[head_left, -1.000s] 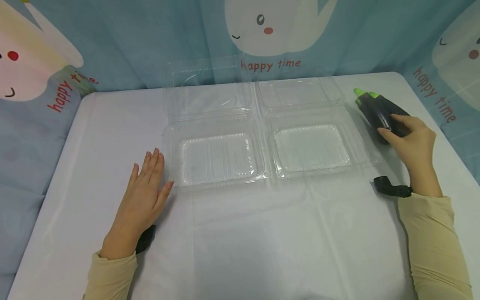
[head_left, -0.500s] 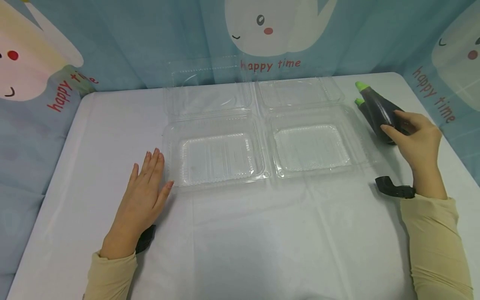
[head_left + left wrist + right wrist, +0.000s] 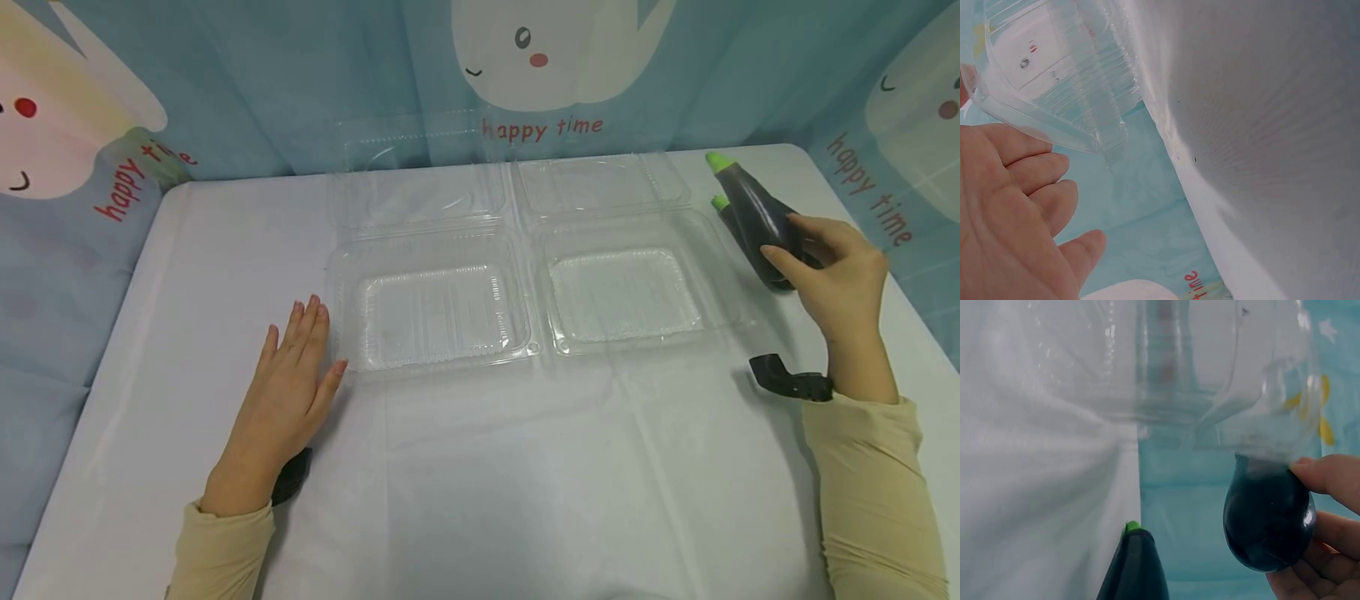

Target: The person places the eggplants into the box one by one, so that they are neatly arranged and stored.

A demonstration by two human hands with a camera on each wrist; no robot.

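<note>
Along the tabletop's [image 3: 480, 500] far edge and both sides hangs a blue curtain [image 3: 262, 67] with pale cartoon figures and red "happy time" print; white cloth covers the tabletop. Two clear plastic boxes side by side, midway across: left box [image 3: 435, 321] and right box [image 3: 626, 296], lids swung back toward the far edge. Tan sleeves, right sleeve [image 3: 870, 492] and left sleeve [image 3: 225, 550], reach in from the near side. Left hand [image 3: 281, 392]: nothing in it, fingers extended and relaxed, beside the left box's left side, thumb by its near-left corner; can't tell if it touches. Right hand [image 3: 836, 279]: thumb and fingers pinching the held eggplant [image 3: 753, 204] at its fat dark end, near the tabletop's right edge, green tip pointing to the far edge. The lower eggplant [image 3: 742, 240] lies partly hidden under it, just right of the right box; right wrist view shows a gap between the two. Possibly another dark one behind, too covered to tell. Black wrist pieces: right wrist piece [image 3: 787, 383], left wrist piece [image 3: 292, 477].
</note>
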